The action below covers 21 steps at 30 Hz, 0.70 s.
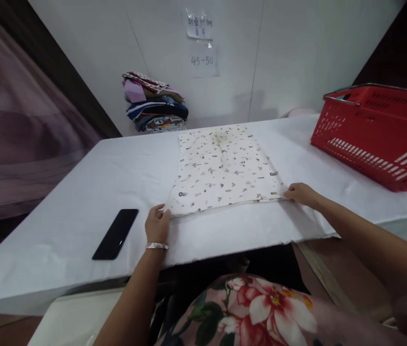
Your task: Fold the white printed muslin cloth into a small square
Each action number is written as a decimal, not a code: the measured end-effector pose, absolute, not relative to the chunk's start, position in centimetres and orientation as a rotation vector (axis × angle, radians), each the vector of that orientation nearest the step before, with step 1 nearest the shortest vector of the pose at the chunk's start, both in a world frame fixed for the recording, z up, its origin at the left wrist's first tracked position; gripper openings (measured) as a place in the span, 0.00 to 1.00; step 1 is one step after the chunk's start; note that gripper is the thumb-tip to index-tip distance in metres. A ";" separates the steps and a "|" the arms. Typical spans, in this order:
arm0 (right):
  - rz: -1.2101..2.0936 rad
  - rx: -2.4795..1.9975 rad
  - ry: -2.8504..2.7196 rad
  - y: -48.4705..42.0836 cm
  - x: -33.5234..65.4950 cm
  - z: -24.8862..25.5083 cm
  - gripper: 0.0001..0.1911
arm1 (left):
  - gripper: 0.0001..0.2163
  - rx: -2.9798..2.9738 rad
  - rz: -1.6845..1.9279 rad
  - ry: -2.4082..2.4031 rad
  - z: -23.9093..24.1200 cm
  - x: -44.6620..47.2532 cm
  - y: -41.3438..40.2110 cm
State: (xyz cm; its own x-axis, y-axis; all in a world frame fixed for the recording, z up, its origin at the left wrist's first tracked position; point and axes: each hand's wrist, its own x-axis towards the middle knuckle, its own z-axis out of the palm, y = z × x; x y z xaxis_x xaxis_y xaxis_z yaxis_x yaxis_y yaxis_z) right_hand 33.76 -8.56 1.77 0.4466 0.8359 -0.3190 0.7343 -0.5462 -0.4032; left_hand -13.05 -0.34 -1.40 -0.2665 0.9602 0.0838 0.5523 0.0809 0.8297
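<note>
A white cloth garment [225, 168] with a small scattered print lies spread flat on the white-covered table [134, 168]; I cannot make out its exact kind. My left hand [158, 225], with a silver bracelet at the wrist, pinches its near left corner. At the near right corner my right hand [301, 193] grips the same edge between thumb and fingers. The near edge runs taut between both hands, slightly raised at the right. Left of my left hand a black phone [116, 234] lies flat.
A stack of folded clothes [156, 103] stands at the back left by the wall. On the right sits a red plastic basket [376, 137] with a metal handle. Paper signs [204, 60] hang on the wall. A pinkish curtain [19, 120] hangs on the left.
</note>
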 end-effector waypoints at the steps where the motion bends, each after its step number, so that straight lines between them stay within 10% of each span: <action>1: 0.732 -2.477 -1.333 -8.7 34.2 2.0 0.08 | 0.18 1.507 1.066 1.865 -1.2 -13.0 -0.5; 14: 0.310 -2.532 -1.444 -10.7 36.3 0.4 0.07 | 0.09 2.111 0.933 1.852 -2.2 -11.7 -1.3; 21: -0.023 -1.860 -1.956 -11.6 33.3 -0.7 0.07 | 0.08 2.397 1.020 1.580 -0.6 -9.6 -1.8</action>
State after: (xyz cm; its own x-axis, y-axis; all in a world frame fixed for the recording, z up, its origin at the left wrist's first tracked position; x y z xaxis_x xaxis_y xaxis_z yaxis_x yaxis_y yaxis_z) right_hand 33.32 -11.60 -0.67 -0.0001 0.9470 0.3212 0.9542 0.0962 -0.2834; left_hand -9.57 -1.81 -0.64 0.2398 0.8460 0.4763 0.7825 -0.4588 0.4210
